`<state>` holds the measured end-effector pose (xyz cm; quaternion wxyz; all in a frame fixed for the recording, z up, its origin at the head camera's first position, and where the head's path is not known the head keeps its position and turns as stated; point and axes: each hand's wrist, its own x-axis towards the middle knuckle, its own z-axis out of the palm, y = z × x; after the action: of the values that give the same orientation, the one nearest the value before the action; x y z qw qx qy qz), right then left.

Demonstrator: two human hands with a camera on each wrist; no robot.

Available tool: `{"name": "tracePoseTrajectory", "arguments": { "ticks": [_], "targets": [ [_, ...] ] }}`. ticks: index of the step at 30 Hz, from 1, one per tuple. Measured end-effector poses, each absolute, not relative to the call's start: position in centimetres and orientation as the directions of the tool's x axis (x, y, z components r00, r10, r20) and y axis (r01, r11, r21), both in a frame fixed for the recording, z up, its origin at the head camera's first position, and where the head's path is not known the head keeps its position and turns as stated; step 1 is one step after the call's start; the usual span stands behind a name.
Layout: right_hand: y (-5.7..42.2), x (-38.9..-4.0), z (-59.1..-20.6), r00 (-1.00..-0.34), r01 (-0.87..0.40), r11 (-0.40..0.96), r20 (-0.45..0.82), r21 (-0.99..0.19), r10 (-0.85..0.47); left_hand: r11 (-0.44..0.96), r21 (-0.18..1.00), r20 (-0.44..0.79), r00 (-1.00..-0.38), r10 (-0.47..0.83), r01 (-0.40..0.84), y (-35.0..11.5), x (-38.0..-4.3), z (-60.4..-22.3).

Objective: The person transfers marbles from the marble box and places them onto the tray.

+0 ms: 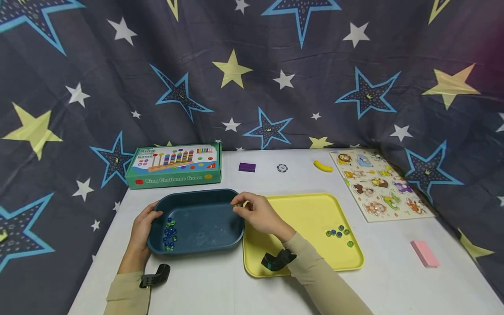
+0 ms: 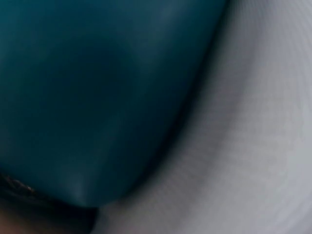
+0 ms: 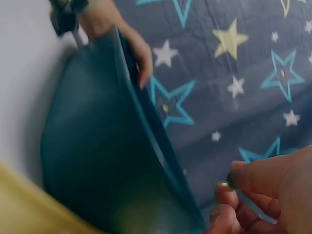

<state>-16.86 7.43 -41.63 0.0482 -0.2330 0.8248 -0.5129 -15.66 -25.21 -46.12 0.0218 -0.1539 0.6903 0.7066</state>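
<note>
My left hand [image 1: 141,229] grips the left rim of a dark teal plastic tub [image 1: 202,225], its fingers hooked over the edge. Several blue and green glass marbles [image 1: 169,234] lie along the tub's left inner side. Above the tub's right rim, my right hand [image 1: 260,214] pinches a small marble [image 3: 231,181] between thumb and fingertips; it looks greenish in the right wrist view. A yellow tray [image 1: 291,208] lies to the right, under the right forearm, with several blue and green marbles [image 1: 340,234] at its right side. Tub wall [image 2: 112,97] fills much of the left wrist view.
A green ring game box [image 1: 175,168] stands behind the tub. Along the back lie a purple block [image 1: 246,167], a poker chip [image 1: 281,168] and a toy banana [image 1: 323,166]. An animal puzzle board [image 1: 379,186] and a pink block [image 1: 425,253] are on the right.
</note>
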Motion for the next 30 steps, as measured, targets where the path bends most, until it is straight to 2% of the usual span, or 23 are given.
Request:
{"name": "tracePoseTrajectory", "arguments": {
  "ticks": [5, 14, 20, 30],
  "targets": [
    [9.8, -18.1, -43.3, -0.933, -0.282, 0.425, 0.143, -0.86, -0.33, -0.026, 0.97, -0.241, -0.953, -0.184, -0.24, -25.2, -15.6, -46.2],
    [13.5, -19.8, -46.1, -0.966, -0.114, 0.51, -0.025, -0.852, -0.256, -0.035, 0.973, -0.229, -0.957, -0.181, -0.226, -25.3, -15.6, -46.2],
    [14.2, -20.0, -46.6, -0.96, -0.115, 0.508, -0.035, -0.854, -0.277, -0.03, 0.975, -0.223, -0.958, -0.181, -0.222, -25.3, -15.6, -46.3],
    [13.5, -19.8, -47.0, -0.959, -0.201, 0.625, 0.021, -0.754, -0.282, -0.056, 0.971, -0.238, -0.954, -0.181, -0.232, -25.3, -15.6, -46.1]
  ]
}}
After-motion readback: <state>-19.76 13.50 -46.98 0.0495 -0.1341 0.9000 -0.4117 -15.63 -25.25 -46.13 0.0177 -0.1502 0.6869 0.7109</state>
